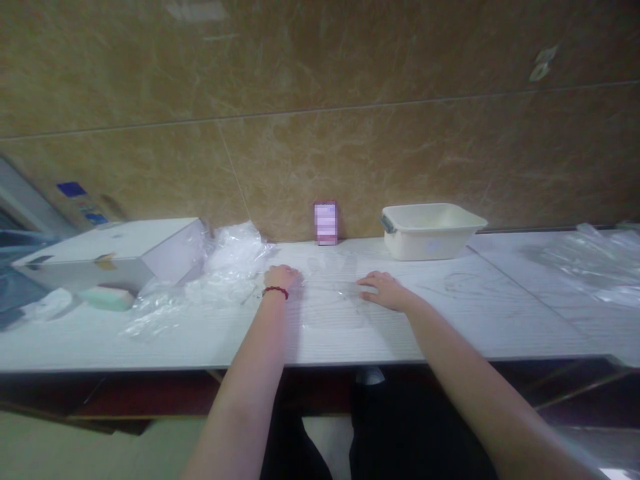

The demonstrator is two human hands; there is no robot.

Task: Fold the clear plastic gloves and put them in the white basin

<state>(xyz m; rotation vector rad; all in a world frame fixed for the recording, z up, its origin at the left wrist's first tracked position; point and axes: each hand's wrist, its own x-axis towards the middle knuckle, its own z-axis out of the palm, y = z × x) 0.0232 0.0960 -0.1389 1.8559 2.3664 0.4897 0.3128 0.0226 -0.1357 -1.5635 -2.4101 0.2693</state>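
Brown wall backs a white table. At centre frame, what looks like clear plastic lies flat between bent-fingered left hand, hold unclear, and loosely spread, seemingly unladen right hand. Flattening seems in hand; next calls for light edge pressure.

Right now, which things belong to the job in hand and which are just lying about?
Seemingly in the job: left hand, right hand, what looks like a clear plastic sheet between them.

Apparently lying about: tub, white box, pale green block, crumpled plastic on the left, loose plastic on the right, upright purple thing.
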